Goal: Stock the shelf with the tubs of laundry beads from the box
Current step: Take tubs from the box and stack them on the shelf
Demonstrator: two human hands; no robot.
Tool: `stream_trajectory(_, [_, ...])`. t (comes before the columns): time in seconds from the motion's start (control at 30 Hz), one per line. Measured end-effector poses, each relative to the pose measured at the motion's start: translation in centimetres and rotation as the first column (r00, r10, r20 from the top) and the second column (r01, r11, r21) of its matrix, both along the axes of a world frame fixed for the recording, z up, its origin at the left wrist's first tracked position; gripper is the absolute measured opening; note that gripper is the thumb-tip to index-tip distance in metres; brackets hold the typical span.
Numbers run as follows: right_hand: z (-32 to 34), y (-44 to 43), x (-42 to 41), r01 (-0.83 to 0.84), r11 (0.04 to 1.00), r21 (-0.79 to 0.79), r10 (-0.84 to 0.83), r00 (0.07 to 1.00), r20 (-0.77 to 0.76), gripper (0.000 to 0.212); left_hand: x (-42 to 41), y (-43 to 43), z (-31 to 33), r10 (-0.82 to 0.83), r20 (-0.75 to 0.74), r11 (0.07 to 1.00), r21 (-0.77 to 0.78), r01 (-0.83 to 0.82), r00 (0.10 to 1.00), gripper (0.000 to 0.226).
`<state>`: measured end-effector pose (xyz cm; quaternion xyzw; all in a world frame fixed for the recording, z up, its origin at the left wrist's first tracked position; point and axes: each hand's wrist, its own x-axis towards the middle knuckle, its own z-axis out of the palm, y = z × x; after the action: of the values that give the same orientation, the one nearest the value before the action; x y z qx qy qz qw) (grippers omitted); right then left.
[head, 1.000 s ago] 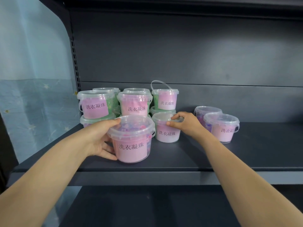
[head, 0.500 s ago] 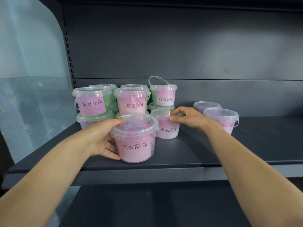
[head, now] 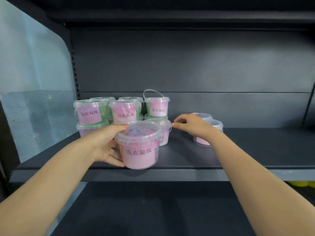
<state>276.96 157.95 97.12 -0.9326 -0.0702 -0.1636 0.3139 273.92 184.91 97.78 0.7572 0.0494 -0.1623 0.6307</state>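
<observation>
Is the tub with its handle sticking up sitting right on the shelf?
No, the tub with the raised handle stands on top of another tub, not on the shelf itself.

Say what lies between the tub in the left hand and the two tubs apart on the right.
Head view: one pale tub beside the held tub, then bare shelf; the right hand hovers above it, partly hiding the two tubs.

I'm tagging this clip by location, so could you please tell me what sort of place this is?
Most likely a shop aisle or stockroom: a dark metal shelf on a slotted upright, identical labelled tubs stacked on it, and the left hand gripping the front tub.
</observation>
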Motion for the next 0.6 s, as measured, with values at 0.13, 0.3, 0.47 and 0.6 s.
stream_trajectory(0.13, [1.3,-4.2,-3.9,0.004,0.997,-0.075,-0.005,1.000,-0.015,0.028,-3.4,-3.4,0.2,0.013,0.002,1.000,0.023,-0.013,1.000,0.041])
stream_trajectory(0.3, [1.4,-8.4,-7.5,-0.036,0.995,-0.093,0.036,0.999,-0.007,0.026,-5.6,-7.6,1.6,0.042,0.026,0.998,0.037,-0.042,0.999,0.041])
stream_trajectory(0.47, [0.3,-11.3,-8.0,-0.010,0.994,-0.106,0.004,0.998,-0.056,0.020,-4.4,-10.5,3.6,0.035,0.040,0.996,0.075,-0.038,0.999,0.045])
stream_trajectory(0.6, [0.3,-12.8,-7.5,0.025,0.994,-0.107,-0.032,0.998,-0.061,0.025,-1.4,-12.4,5.0,-0.006,0.029,0.999,0.052,0.004,1.000,0.050])
